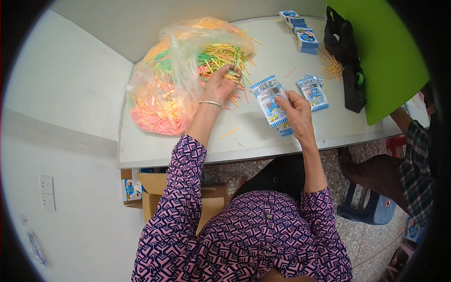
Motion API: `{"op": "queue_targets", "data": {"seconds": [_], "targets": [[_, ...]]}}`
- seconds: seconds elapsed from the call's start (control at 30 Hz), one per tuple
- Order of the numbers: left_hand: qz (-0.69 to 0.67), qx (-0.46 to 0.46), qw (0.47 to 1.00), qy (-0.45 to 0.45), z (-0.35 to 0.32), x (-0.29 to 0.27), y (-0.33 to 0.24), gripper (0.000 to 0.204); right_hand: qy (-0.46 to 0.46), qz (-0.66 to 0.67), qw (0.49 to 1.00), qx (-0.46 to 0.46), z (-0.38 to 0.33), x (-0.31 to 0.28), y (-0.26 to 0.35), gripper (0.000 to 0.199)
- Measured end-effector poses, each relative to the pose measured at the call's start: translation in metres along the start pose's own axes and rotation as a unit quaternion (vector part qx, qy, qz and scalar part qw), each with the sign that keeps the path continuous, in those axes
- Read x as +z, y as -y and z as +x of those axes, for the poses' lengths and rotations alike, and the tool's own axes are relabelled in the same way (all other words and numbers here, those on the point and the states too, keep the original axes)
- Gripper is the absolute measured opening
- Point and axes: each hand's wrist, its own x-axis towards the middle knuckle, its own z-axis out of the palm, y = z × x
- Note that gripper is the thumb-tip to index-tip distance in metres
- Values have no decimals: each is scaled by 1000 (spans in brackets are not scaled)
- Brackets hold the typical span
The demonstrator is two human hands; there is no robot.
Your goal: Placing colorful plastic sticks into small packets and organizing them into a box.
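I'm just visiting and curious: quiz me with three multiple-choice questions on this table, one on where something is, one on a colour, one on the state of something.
1. Where does the left hand rest?
A. on the pile of coloured sticks
B. on the green board
C. under the table

2. What colour is the board at the table's right end?
A. red
B. green
C. white

3. How is the small blue-and-white packet at the right hand?
A. lying untouched on the floor
B. held in the fingers above the table
C. buried in the plastic bag

Answers: 1 A, the hand's fingers lie on the sticks at the clear plastic bag's mouth. 2 B, it is bright green. 3 B, thumb and fingers pinch its edge.
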Motion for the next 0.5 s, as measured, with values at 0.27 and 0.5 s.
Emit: {"op": "queue_targets", "data": {"seconds": [0.27, 0.5], "targets": [[3, -17, 1000, 18, -14, 14, 3, 18, 39, -4, 999, 29, 12, -4, 0, 23], [123, 29, 988, 92, -47, 67, 12, 15, 70, 26, 996, 58, 15, -14, 3, 22]]}}
